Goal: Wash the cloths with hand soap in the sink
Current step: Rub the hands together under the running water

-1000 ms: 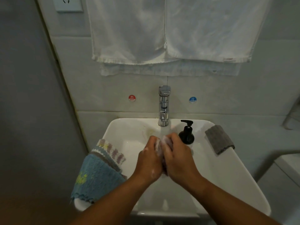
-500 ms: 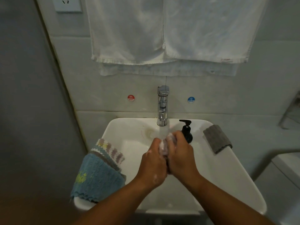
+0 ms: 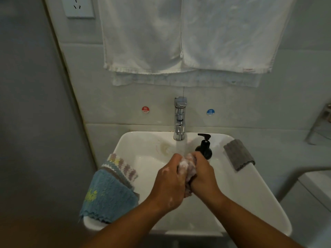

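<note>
Over the white sink (image 3: 250,190), my left hand (image 3: 169,183) and my right hand (image 3: 203,176) both grip a soapy, bunched cloth (image 3: 187,167) pressed between them. The cloth sits just below the running water of the chrome tap (image 3: 180,119). A black soap pump bottle (image 3: 204,147) stands on the basin right behind my right hand. A blue cloth with a striped one on top (image 3: 111,187) hangs over the sink's left rim. A grey cloth (image 3: 239,154) lies on the right rim.
White towels (image 3: 188,36) hang on the wall above the tap. Red hot (image 3: 145,109) and blue cold (image 3: 210,112) stickers flank the tap. A socket (image 3: 78,7) is at top left. A white fixture (image 3: 315,194) stands at the right.
My hands have slid a little forward and back under the stream while rubbing the cloth. Both keep hold of it and the water keeps running.
</note>
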Motion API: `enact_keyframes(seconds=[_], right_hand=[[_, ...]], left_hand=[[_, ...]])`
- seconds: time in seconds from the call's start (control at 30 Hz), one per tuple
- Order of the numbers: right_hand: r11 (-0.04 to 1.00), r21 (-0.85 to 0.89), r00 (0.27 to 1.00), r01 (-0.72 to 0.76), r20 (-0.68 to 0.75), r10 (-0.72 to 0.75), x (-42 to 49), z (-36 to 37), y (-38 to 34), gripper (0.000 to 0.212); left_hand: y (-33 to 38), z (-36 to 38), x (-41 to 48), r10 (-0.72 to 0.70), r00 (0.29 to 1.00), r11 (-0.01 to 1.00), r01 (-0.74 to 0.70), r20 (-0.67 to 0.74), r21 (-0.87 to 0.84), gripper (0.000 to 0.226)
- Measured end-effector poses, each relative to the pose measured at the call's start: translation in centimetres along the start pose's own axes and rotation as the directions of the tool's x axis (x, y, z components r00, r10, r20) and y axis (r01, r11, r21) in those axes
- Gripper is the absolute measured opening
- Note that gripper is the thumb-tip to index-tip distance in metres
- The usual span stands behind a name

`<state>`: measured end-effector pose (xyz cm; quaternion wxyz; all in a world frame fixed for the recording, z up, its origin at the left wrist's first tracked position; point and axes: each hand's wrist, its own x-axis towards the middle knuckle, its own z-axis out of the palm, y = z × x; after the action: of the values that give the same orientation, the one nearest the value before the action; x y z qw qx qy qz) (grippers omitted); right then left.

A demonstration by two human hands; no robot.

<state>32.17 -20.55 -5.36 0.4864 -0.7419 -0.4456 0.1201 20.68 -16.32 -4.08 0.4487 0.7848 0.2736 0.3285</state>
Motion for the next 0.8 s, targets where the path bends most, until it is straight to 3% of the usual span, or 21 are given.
enact_keyframes(seconds=[0.13,0.2,0.27,0.37,0.47,0.57,0.63,0.73,0.8], right_hand=[[0.995,0.097,0.994,-0.035,0.107,0.025,-0.9,0.4,-0.1,0.006],[0.995,0.103,0.995,-0.001,0.103,-0.010,-0.3,-0.4,-0.2,0.005],[0.983,0.183,0.998,0.004,0.068,-0.017,0.9,-1.2,0.1,0.017],[0.914,0.397,0.996,-0.085,0.040,0.076,2.3,-1.8,0.7,0.021],[0.879,0.458,0.991,-0.134,0.086,0.106,3.1,-2.2,0.4,0.012],[0.866,0.475,0.984,-0.155,0.149,0.095,3.7,-2.6,-0.3,0.010],[0.872,0.465,0.986,-0.151,0.138,0.097,3.8,-2.5,-0.7,0.014],[0.855,0.492,0.986,-0.160,0.121,0.115,3.1,-1.9,-1.0,0.015],[0.819,0.534,0.973,-0.209,0.201,0.117,2.1,-1.3,-0.9,0.020]], left_hand=[[-1.9,-1.6,1.4,-0.004,0.994,0.991,0.019,-0.111,0.133,0.009],[-3.0,-1.9,1.6,-0.016,0.996,0.974,0.036,-0.089,0.223,0.007],[-3.5,-2.0,1.6,-0.046,0.998,0.963,0.057,-0.048,0.265,0.008],[-3.4,-2.4,1.5,-0.063,0.998,0.972,0.061,0.002,0.226,0.020],[-2.9,-3.2,1.8,-0.153,0.984,0.986,0.146,0.087,0.079,0.045],[-2.8,-2.8,2.5,-0.154,0.983,0.988,0.155,0.102,0.006,0.026],[-2.9,-2.1,2.9,-0.141,0.989,0.989,0.139,0.054,0.039,0.012],[-2.8,-1.4,3.2,-0.151,0.985,0.988,0.150,-0.082,-0.023,0.015],[-2.6,-1.3,3.5,-0.150,0.966,0.988,0.156,-0.212,0.008,0.016]])
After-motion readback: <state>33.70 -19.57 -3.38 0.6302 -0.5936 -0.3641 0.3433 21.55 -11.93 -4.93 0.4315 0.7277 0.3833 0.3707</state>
